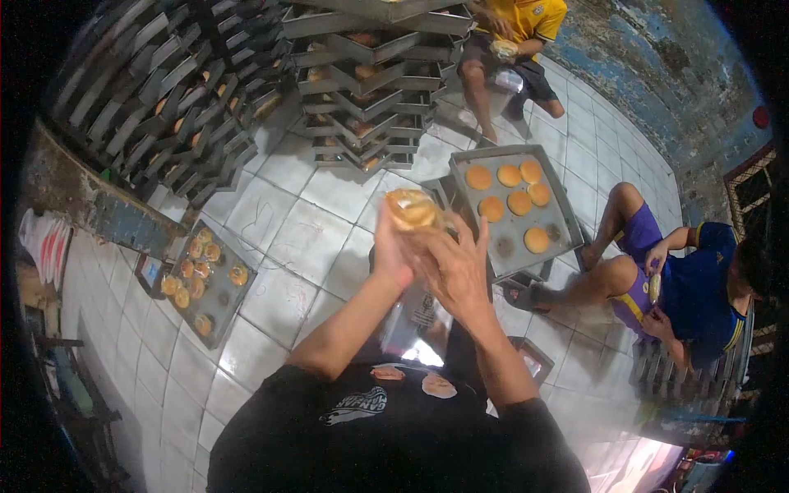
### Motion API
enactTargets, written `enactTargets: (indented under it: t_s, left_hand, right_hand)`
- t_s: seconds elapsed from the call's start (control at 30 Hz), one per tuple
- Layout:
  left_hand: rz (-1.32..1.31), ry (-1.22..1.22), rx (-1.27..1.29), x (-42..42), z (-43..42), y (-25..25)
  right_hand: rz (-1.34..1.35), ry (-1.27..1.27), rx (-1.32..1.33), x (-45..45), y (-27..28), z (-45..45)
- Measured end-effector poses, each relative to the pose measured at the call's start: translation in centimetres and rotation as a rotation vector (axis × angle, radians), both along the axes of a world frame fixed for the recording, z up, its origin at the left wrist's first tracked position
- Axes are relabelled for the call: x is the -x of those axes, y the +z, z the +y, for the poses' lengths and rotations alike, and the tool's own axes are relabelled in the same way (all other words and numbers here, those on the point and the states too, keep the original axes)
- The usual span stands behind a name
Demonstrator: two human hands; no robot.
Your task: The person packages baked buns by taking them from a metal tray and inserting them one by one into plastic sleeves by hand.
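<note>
A round golden bun [411, 209] in what looks like a clear plastic bag sits up in front of my chest. My left hand [389, 251] is wrapped round it from the left and below. Against its near right side, my right hand [448, 267] is closed at the bag, with one or two outer fingers sticking out; motion blur and overlap hide the exact fingertip contact. A shiny stack of clear plastic bags [417, 329] lies on my lap, under my wrists.
Ahead right, a metal tray [516, 209] carries several buns. Another tray [215, 320] on the tiled floor [271, 283] at left holds bagged buns. Tall stacks of trays [374, 103] stand ahead. Two co-workers sit nearby, one person [699, 271] at right and one person [514, 57] ahead, both handling buns.
</note>
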State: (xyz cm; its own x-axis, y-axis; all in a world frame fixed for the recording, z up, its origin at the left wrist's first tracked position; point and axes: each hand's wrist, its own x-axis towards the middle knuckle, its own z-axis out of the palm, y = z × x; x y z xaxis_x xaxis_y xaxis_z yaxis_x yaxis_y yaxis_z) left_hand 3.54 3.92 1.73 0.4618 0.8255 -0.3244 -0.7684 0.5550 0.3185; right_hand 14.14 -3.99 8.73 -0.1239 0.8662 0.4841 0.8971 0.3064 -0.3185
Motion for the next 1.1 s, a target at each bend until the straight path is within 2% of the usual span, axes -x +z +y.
enactTargets:
  t_s: [0.07,0.13,0.17,0.23,0.27,0.3,0.37,0.43,0.47,0.5,0.57,0.6,0.67,0.7,0.77,0.8,0.83,0.9,1.0,1.1]
  left_hand:
    - [-0.166,-0.05,0.037,1.1,1.1,-0.1]
    - [-0.122,-0.071,0.028,0.6,1.9,-0.7]
    - [-0.075,-0.101,0.015,0.4,2.0,-1.0]
    - [0.03,-0.108,-0.012,1.3,2.6,-1.6]
    - [0.03,-0.068,-0.015,1.9,2.9,-1.8]
    - [0.028,-0.027,-0.017,2.5,3.3,-2.0]
    - [-0.022,0.015,0.024,4.2,3.7,-2.3]
    - [0.008,0.041,-0.054,5.3,1.5,-1.8]
    - [-0.08,-0.109,0.046,5.2,0.0,-0.6]
    - [-0.023,-0.198,-0.074,5.0,-1.6,0.3]
    - [-0.061,-0.397,0.07,6.2,-2.1,-1.3]
    - [-0.056,-0.409,0.078,6.4,-1.7,-2.3]
    - [0.625,-0.069,-0.468,5.5,0.7,-2.9]
    - [0.615,-0.049,-0.475,5.3,0.8,-2.8]
    - [0.554,-0.327,-0.374,4.9,0.7,-2.1]
    - [0.62,-0.183,-0.505,4.1,0.8,-2.3]
    - [0.617,-0.177,-0.512,4.0,1.0,-2.7]
    - [0.771,0.003,-0.699,3.4,1.2,-3.8]
    - [0.8,0.07,-0.692,3.2,1.1,-2.8]
    - [0.858,0.127,-0.607,3.5,1.1,-2.3]
  right_hand:
    - [0.089,0.084,0.054,0.2,-0.6,-0.4]
    - [0.41,0.13,0.319,1.1,-2.8,-0.4]
    - [0.42,0.12,0.333,1.0,-3.3,-1.0]
    - [0.781,0.601,0.624,0.7,-3.9,-1.3]
    - [1.014,0.887,0.96,1.4,-2.3,-2.7]
    - [1.148,1.165,1.109,2.3,-1.9,-4.0]
    - [1.145,0.908,1.129,0.9,-0.8,-5.0]
    - [0.76,0.074,0.463,0.6,-1.2,-3.5]
    - [0.393,-0.076,-0.013,0.4,-1.8,-2.5]
    - [0.287,-0.041,-0.136,0.2,-1.6,-2.0]
    - [0.251,0.144,-0.12,0.8,-1.4,-2.5]
    - [0.257,0.13,-0.116,0.8,-2.1,-2.5]
    - [0.49,-0.023,0.103,-0.4,-3.6,-0.7]
    - [0.475,-0.008,0.095,-0.9,-3.6,-0.2]
    - [0.745,-0.261,0.362,-1.8,-3.6,1.0]
    - [0.683,-0.233,0.263,-2.0,-4.5,1.3]
    - [0.679,-0.229,0.256,-2.1,-4.7,1.6]
    - [0.449,-0.161,0.185,-2.6,-4.9,1.6]
    - [0.42,-0.124,0.045,-1.7,-1.5,1.4]
    - [0.382,-0.154,-0.037,-3.3,-2.9,2.4]
